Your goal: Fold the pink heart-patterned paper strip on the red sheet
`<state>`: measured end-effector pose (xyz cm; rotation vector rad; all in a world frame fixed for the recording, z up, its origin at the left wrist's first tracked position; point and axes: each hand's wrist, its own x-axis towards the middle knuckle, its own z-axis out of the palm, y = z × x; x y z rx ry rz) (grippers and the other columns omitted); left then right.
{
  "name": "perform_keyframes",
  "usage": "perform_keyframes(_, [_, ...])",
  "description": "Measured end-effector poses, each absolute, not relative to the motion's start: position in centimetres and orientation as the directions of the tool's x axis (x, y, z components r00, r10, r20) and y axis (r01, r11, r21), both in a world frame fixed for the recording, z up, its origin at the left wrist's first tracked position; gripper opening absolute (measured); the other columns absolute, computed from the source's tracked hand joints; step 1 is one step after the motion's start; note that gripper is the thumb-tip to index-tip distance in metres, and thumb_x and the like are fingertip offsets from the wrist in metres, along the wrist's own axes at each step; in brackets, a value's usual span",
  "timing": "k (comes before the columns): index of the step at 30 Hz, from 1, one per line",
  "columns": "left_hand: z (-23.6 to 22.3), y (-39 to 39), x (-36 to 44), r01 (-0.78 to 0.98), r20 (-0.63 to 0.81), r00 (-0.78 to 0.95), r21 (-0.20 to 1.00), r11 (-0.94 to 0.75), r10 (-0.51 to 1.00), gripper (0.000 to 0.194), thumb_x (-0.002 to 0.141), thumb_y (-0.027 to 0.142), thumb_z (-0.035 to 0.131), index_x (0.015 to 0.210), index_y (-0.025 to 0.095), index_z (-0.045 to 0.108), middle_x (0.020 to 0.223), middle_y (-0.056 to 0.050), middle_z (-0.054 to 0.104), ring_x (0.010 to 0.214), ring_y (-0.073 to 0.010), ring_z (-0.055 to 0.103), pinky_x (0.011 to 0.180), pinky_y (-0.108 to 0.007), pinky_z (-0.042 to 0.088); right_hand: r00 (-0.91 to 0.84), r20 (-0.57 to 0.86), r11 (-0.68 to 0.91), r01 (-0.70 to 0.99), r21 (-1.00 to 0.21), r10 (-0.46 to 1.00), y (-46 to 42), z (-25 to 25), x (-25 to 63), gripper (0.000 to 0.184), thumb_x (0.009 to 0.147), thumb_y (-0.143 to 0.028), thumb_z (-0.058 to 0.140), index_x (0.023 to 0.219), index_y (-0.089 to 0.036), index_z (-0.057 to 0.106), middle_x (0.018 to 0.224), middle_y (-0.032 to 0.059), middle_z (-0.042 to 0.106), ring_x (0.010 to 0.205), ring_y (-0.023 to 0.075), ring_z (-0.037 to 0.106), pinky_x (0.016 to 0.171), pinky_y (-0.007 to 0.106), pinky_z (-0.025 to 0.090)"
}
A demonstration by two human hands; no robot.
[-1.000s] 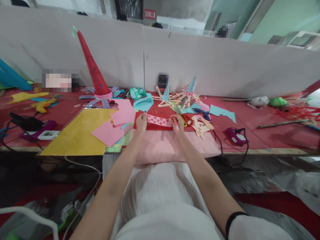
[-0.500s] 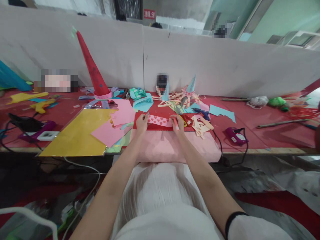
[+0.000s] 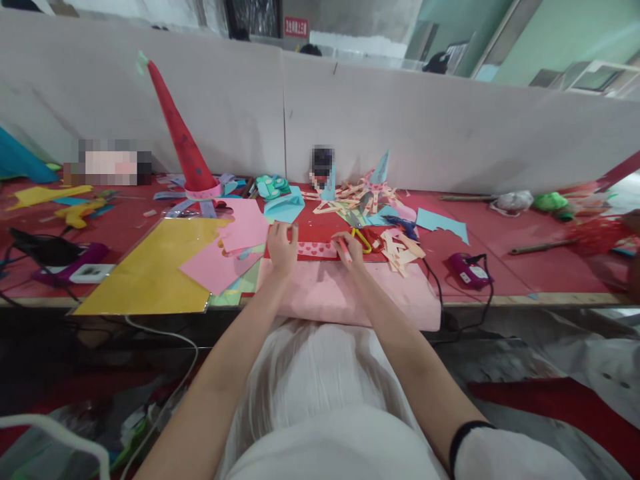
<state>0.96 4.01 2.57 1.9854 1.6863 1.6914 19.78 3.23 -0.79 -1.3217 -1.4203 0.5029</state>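
Note:
A pink paper strip with red hearts (image 3: 317, 250) lies flat on a red sheet (image 3: 320, 233) in front of me. My left hand (image 3: 283, 248) rests at the strip's left end, its thumb and fingers apart over the red sheet. At the right end, my right hand (image 3: 352, 248) is closed around a slim pink marker (image 3: 345, 251), with its fingertips at the strip. Yellow-handled scissors (image 3: 367, 243) lie just beyond the right hand, partly hidden. A padded pink board (image 3: 350, 293) sits below both wrists along the table edge.
Left are a yellow sheet (image 3: 155, 267), pink paper offcuts (image 3: 245, 223) and a tall red cone hat (image 3: 183, 140). Cream paper strips (image 3: 400, 250), small blue cones (image 3: 381, 168) and a purple corded device (image 3: 467, 270) stand to the right. A grey partition (image 3: 225, 113) closes the back.
The heart strip, tilted between both hands before, now lies flatter on the red sheet. My left hand's fingers have loosened from its end, and my right hand has shifted slightly left.

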Motion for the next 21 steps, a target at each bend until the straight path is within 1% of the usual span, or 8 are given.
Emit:
perform_keyframes(1, [2.5,3.9,1.2,0.703,0.669,-0.072,0.56,-0.439,0.74,0.014,0.088,0.022,0.051,0.073,0.021,0.052,0.082,-0.004,0.059,0.085,-0.0187,0.055,0.08,-0.031,0.042,0.19,0.395,0.279,0.449,-0.849,0.899,3.2,-0.8,19.8,0.019,0.071,-0.032,0.053,0.084,-0.021,0.061,0.082,0.0038,0.066,0.074,0.0177,0.06,0.075,0.032,0.048])
perform_keyframes(3, [2.3,3.9,1.7,0.737,0.602,0.109,0.485,-0.47,0.791,0.01,0.084,0.019,0.056,0.074,0.021,0.056,0.082,-0.004,0.06,0.082,-0.0181,0.056,0.079,-0.03,0.043,0.174,0.378,0.259,0.475,-0.841,0.909,3.1,-0.6,19.8,0.019,0.072,-0.032,0.053,0.085,-0.021,0.062,0.083,0.0037,0.068,0.076,0.0184,0.061,0.075,0.032,0.048])
perform_keyframes(6, [1.9,4.1,2.0,0.764,0.535,0.219,0.426,-0.485,0.816,0.009,0.084,0.018,0.056,0.077,0.021,0.06,0.085,-0.004,0.061,0.085,-0.0181,0.058,0.081,-0.03,0.044,0.164,0.371,0.247,0.502,-0.829,0.914,3.0,-0.4,19.9,0.018,0.073,-0.031,0.053,0.085,-0.022,0.063,0.087,0.0034,0.069,0.079,0.019,0.061,0.076,0.031,0.048])
perform_keyframes(11, [1.8,4.1,1.9,0.77,0.479,0.286,0.401,-0.497,0.83,0.01,0.086,0.024,0.057,0.081,0.022,0.064,0.087,-0.004,0.062,0.088,-0.0184,0.058,0.081,-0.031,0.045,0.159,0.347,0.227,0.503,-0.834,0.924,2.8,0.0,19.9,0.018,0.072,-0.031,0.055,0.084,-0.022,0.063,0.086,0.0035,0.069,0.079,0.0194,0.062,0.077,0.032,0.048])
perform_keyframes(17, [1.8,3.8,2.2,0.767,0.373,0.329,0.43,-0.476,0.868,0.013,0.085,0.031,0.059,0.087,0.022,0.068,0.091,-0.004,0.061,0.086,-0.0166,0.06,0.076,-0.028,0.046,0.134,0.354,0.238,0.52,-0.82,0.926,2.3,0.5,19.7,0.017,0.072,-0.029,0.054,0.084,-0.022,0.063,0.084,0.0032,0.069,0.078,0.0187,0.062,0.076,0.032,0.047])
perform_keyframes(19, [1.7,3.7,2.3,0.775,0.329,0.333,0.438,-0.455,0.884,0.014,0.084,0.032,0.061,0.088,0.022,0.069,0.09,-0.004,0.061,0.084,-0.0159,0.06,0.075,-0.027,0.046,0.173,0.358,0.23,0.505,-0.832,0.918,2.4,0.4,19.7,0.017,0.073,-0.032,0.054,0.084,-0.022,0.063,0.081,0.0031,0.068,0.076,0.0186,0.062,0.075,0.032,0.048])
perform_keyframes(21, [1.7,3.7,2.3,0.78,0.302,0.333,0.443,-0.441,0.893,0.014,0.084,0.031,0.061,0.089,0.022,0.07,0.09,-0.004,0.06,0.083,-0.0154,0.06,0.076,-0.027,0.046,0.254,0.395,0.239,0.482,-0.843,0.883,2.4,0.4,19.6,0.021,0.074,-0.038,0.055,0.084,-0.021,0.062,0.081,0.0036,0.068,0.077,0.0188,0.062,0.076,0.033,0.048])
